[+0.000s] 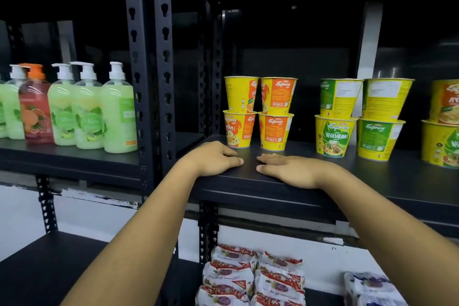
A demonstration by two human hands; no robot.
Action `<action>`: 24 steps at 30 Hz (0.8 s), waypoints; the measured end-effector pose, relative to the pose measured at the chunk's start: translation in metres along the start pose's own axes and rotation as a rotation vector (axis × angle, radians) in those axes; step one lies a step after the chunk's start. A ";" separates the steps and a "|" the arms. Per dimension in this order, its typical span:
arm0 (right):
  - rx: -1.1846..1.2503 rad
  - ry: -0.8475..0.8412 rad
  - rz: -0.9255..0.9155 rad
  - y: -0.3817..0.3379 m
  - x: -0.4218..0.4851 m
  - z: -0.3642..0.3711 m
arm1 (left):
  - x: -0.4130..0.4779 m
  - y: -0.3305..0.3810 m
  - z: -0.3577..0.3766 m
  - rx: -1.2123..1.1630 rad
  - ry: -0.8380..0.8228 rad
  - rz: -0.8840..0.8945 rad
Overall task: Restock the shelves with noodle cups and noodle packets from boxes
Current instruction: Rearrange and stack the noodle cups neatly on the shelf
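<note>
Both hands rest flat on the front of the black shelf (248, 181), empty. My left hand (213, 159) and my right hand (288, 169) lie side by side, fingertips close together. Just behind them stand yellow and orange noodle cups (258, 113), stacked two high in two columns. To the right are yellow and green noodle cups (360, 117) stacked the same way, and more cups (442, 122) at the right edge. On the shelf below lie red and white noodle packets (253, 278) in piles and blue and white packets (370, 288) at the right.
A black slotted upright (149, 69) divides the racks. On the left shelf stand several green soap pump bottles (87, 109) and one orange one (36, 107). The lower left shelf board (49, 268) is dark. No boxes are in view.
</note>
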State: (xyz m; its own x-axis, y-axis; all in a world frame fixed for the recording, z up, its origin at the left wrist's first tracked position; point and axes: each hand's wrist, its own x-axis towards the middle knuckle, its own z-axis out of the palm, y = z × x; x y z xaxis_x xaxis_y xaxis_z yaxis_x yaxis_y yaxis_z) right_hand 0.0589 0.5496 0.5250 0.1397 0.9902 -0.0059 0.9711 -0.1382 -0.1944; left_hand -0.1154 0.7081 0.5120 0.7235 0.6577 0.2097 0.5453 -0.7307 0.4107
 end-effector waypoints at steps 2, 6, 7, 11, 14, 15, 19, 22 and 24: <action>0.008 0.005 -0.004 -0.001 -0.001 0.000 | 0.001 0.000 -0.001 -0.016 0.028 -0.006; 0.018 0.017 -0.010 0.000 -0.001 0.000 | 0.012 -0.004 -0.007 -0.172 0.100 -0.081; 0.028 0.022 -0.009 0.000 -0.001 0.000 | 0.016 -0.004 -0.009 -0.216 0.131 -0.098; 0.052 0.033 -0.005 0.000 0.000 0.001 | 0.039 0.003 -0.017 -0.332 0.256 -0.179; 0.054 0.046 0.004 0.002 0.002 0.001 | 0.066 0.010 -0.021 -0.511 0.278 -0.252; 0.057 0.047 0.008 0.003 0.002 0.001 | 0.075 0.013 -0.021 -0.582 0.274 -0.258; 0.057 0.048 0.007 0.007 0.003 0.001 | 0.101 0.014 -0.014 -0.757 0.282 -0.187; 0.039 0.046 -0.002 0.008 0.005 0.000 | 0.110 0.008 -0.008 -0.738 0.291 -0.147; 0.040 0.042 -0.006 0.008 0.005 -0.001 | 0.112 0.005 -0.007 -0.713 0.297 -0.119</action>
State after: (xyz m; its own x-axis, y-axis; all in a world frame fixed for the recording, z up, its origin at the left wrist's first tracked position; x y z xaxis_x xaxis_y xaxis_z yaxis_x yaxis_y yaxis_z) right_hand 0.0678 0.5532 0.5241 0.1431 0.9890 0.0361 0.9636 -0.1310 -0.2330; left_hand -0.0344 0.7791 0.5437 0.4789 0.8191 0.3159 0.1358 -0.4246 0.8951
